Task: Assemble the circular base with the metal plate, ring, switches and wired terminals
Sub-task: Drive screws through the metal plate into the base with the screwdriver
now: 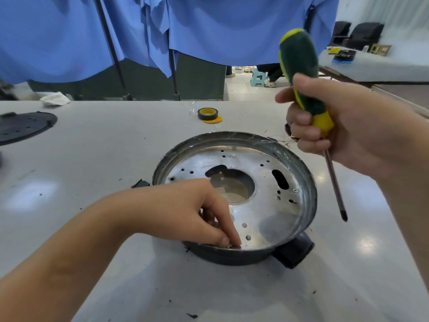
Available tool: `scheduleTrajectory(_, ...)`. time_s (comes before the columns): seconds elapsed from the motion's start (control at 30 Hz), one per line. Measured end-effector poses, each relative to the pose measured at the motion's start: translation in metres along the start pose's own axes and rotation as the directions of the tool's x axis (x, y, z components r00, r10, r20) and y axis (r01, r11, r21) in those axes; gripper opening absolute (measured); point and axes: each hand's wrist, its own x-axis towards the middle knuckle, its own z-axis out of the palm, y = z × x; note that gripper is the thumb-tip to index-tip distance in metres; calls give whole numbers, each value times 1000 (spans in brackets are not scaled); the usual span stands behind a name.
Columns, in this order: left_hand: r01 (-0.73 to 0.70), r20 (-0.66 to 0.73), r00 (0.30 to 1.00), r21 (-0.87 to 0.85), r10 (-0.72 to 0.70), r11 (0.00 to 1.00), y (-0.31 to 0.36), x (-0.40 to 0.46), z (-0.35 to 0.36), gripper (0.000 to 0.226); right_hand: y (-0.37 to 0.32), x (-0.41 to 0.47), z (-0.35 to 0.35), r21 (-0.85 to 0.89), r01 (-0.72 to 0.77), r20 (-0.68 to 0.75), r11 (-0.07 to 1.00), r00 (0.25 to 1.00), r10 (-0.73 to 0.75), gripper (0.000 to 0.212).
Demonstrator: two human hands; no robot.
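Note:
The dark circular base (234,257) sits mid-table with the round metal plate (267,205) lying inside it, several holes and a large centre opening showing. My left hand (199,212) reaches into the near rim, its fingertips pinching a small part I cannot make out. My right hand (329,129) grips a green-and-yellow screwdriver (301,73), held upright above the base's right side, tip pointing down clear of the plate. A red-and-black switch (139,183) peeks out left of the base.
A roll of black tape (207,113) lies behind the base. A black perforated disc (21,126) rests at the far left. Loose wire strands (286,141) lie behind the base on the right. Blue curtains hang beyond the table.

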Motion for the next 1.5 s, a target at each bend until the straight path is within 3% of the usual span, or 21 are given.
scheduleTrajectory(0.27,29,-55,998,24,-28,999,-4,1,0,12,-5,-10,20,209,72,-2,975,997,-73,25)
scheduleTrajectory(0.37,5,-30,1000,28,-4,1000,-3,1,1,4,-1,-11,29,286,109,-34,952,994,-104,26)
scheduleTrajectory(0.43,-9,4,1000,10,9,1000,-2,0,-1,11,2,-11,33,313,139,-41,939,990,-133,27)
scheduleTrajectory(0.8,10,-17,1000,25,-10,1000,-1,1,1,4,17,-10,45,203,208,20,957,976,-216,25)
scheduleTrajectory(0.93,16,24,1000,1,-16,1000,-1,-1,-4,13,21,-12,50,191,209,44,959,974,-221,24)
scheduleTrajectory(1.17,51,-62,997,-17,-52,999,-4,2,-5,26,34,-15,61,92,206,126,974,968,-217,25)
scheduleTrajectory(1.5,103,-87,991,-34,-106,994,-1,2,-4,21,34,-17,63,79,222,152,972,961,-232,26)
